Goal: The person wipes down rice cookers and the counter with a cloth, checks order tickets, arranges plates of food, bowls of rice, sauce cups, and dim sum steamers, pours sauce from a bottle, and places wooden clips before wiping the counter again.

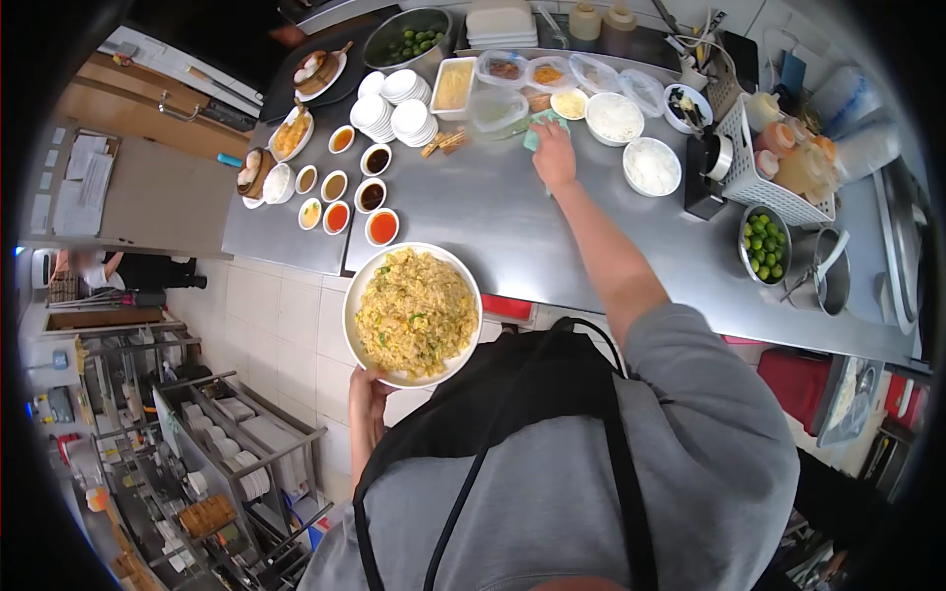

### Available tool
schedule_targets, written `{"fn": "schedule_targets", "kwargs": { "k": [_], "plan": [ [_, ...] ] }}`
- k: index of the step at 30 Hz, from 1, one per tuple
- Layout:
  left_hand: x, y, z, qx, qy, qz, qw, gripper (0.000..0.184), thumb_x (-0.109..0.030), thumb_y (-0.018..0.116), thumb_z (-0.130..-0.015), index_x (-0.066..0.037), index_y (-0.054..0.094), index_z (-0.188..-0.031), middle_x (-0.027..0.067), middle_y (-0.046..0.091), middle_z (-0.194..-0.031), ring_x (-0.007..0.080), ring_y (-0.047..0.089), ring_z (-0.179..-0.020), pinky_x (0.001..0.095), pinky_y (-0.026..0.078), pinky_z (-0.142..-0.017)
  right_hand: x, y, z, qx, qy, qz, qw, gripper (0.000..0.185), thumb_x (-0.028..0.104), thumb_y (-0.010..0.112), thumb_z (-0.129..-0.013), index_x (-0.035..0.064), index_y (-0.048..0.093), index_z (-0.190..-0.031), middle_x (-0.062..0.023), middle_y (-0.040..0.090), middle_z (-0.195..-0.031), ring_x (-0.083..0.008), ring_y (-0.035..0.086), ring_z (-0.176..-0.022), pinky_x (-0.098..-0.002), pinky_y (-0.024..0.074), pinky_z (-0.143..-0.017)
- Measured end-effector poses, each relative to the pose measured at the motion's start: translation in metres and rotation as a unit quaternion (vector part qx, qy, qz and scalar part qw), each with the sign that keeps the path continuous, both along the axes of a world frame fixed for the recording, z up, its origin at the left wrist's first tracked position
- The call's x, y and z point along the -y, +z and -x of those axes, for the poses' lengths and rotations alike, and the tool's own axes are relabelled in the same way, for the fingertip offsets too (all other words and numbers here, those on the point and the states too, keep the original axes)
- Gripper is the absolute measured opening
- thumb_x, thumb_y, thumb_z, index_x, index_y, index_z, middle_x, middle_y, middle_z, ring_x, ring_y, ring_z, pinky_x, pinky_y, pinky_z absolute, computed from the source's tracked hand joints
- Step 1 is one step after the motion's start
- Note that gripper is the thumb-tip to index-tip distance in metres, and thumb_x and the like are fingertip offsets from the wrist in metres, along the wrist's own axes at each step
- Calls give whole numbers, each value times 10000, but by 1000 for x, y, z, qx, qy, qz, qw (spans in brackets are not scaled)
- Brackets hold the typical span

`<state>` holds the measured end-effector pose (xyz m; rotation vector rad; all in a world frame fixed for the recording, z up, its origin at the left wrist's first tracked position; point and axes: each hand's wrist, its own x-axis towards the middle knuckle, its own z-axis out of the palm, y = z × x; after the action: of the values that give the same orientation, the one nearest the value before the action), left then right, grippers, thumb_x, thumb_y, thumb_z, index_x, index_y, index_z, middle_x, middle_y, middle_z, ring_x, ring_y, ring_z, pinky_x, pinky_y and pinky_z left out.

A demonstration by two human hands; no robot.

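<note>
1. A left hand (368, 399), its thumb over the rim, grasps a white plate (351, 315) heaped with fried rice (414, 313); the plate lies at one o'clock from that hand, before the near edge of a steel bench (473, 212).
2. Across the bench, the right hand (556, 160) rests on a green cloth (532, 140), which shows at eleven o'clock from its palm; whether the fingers clench it or only press down, one cannot tell.
3. Eight small bowls of sauce (382, 228) stand close together at eleven o'clock from the plate.
4. Four stacks of small white dishes (411, 120) sit at ten o'clock from the right hand.
5. Two bowls of white rice (651, 166) flank the right hand, one at two o'clock, the other at three.
6. Two metal bowls hold green fruit (765, 246): one at four o'clock from the right hand, a larger one at ten.
7. Two steamer baskets (254, 174) stand at ten and eleven o'clock from the plate.
</note>
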<state>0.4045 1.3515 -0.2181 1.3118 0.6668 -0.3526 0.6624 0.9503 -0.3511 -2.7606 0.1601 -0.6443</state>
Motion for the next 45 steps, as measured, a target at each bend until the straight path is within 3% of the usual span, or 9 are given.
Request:
{"fn": "schedule_targets", "kwargs": {
  "k": [5,7,9,11,17,24,35,40,45],
  "plan": [
    [0,5,14,6,47,16,999,573,-22,439,-587,106,335,-1136,233,513,-1013,341,599,-781,415,558,-602,7,27,52,-270,320,-372,828,362,-27,456,-705,125,593,-1004,-103,549,-1080,-266,519,-1002,-311,406,-861],
    [0,7,15,-7,63,13,998,558,-22,439,-591,105,343,-1125,235,521,-995,327,606,-766,402,561,-583,22,35,48,-147,240,-377,882,384,-35,465,-696,127,583,-1023,-108,542,-1091,-267,516,-1004,-317,400,-863],
    [3,12,9,8,47,16,999,538,-22,442,-597,113,349,-1110,234,534,-969,314,613,-745,384,564,-569,22,30,43,-18,151,-374,915,408,-42,475,-686,129,573,-1043,-113,534,-1102,-268,513,-1007,-324,394,-865],
    [1,15,-1,19,26,25,999,515,-17,444,-603,122,358,-1091,230,546,-943,305,616,-724,373,566,-574,2,12,37,114,-52,63,990,440,-67,458,-692,131,555,-1073,-129,529,-1101,-280,514,-994,-337,394,-858],
    [10,12,-18,35,11,33,999,496,-25,449,-612,122,372,-1079,217,549,-940,300,615,-726,371,566,-566,-29,23,88,54,80,-294,951,434,-91,423,-695,114,556,-1054,-131,519,-1101,-300,499,-1010,-355,419,-847],
    [13,13,-19,0,-9,17,1000,511,-35,451,-611,118,367,-1092,224,538,-969,323,603,-769,403,555,-613,-119,13,100,-8,408,-247,879,451,-19,470,-671,96,507,-1106,-96,475,-1160,-265,451,-1072,-361,380,-888],
    [23,6,-25,-5,4,10,1000,534,-13,436,-607,106,343,-1118,224,531,-971,307,612,-732,395,563,-577,-85,1,8,77,241,34,967,420,-12,455,-727,73,486,-1138,-126,442,-1193,-274,403,-1122,-367,327,-937],
    [46,7,-54,-12,-27,2,1000,533,-20,431,-612,108,344,-1123,231,531,-985,307,613,-750,377,565,-574,-113,51,106,-221,354,-531,738,371,146,496,-765,56,499,-1125,-126,485,-1164,-257,438,-1092,-385,314,-951],
    [70,-28,-105,-37,-113,37,992,532,-34,447,-625,104,349,-1130,239,531,-994,310,612,-764,379,565,-587,-61,8,139,-188,354,127,907,481,152,499,-733,100,432,-1207,-131,382,-1271,-238,389,-1149,-363,282,-972]
  ]
}}
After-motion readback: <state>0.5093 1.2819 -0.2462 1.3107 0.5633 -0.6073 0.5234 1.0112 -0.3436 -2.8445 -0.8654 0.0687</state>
